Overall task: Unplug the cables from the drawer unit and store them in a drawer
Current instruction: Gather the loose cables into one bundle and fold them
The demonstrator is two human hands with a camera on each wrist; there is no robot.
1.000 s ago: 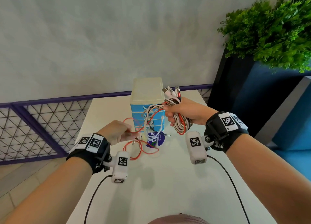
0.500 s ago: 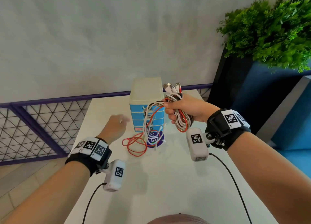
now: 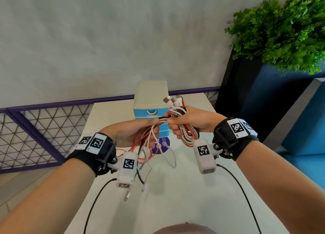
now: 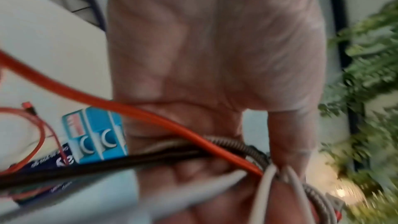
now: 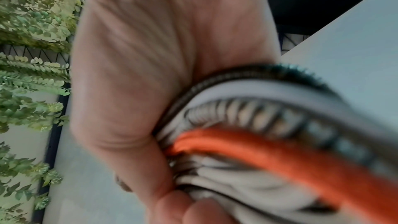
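A small drawer unit (image 3: 150,100) with a cream top and blue drawers stands at the back of the white table (image 3: 175,198); its drawers look closed. My right hand (image 3: 189,122) grips a looped bundle of white, red and braided cables (image 3: 188,135), plug ends (image 3: 173,100) sticking up. My left hand (image 3: 139,131), palm up, pinches the same strands right beside the right hand, and their loose ends (image 3: 140,172) hang down over the table. In the left wrist view the cables (image 4: 193,144) cross my palm; in the right wrist view the bundle (image 5: 269,142) fills my grip.
A purple round sticker (image 3: 161,145) lies on the table before the drawer unit. A purple mesh railing (image 3: 35,131) runs behind and to the left. A dark planter with a green plant (image 3: 281,31) stands at the right, beside a blue panel (image 3: 307,128).
My left hand rose from the table near the red cable and took hold of the hanging strands beside my right hand. The cables lifted off the drawer unit's front.
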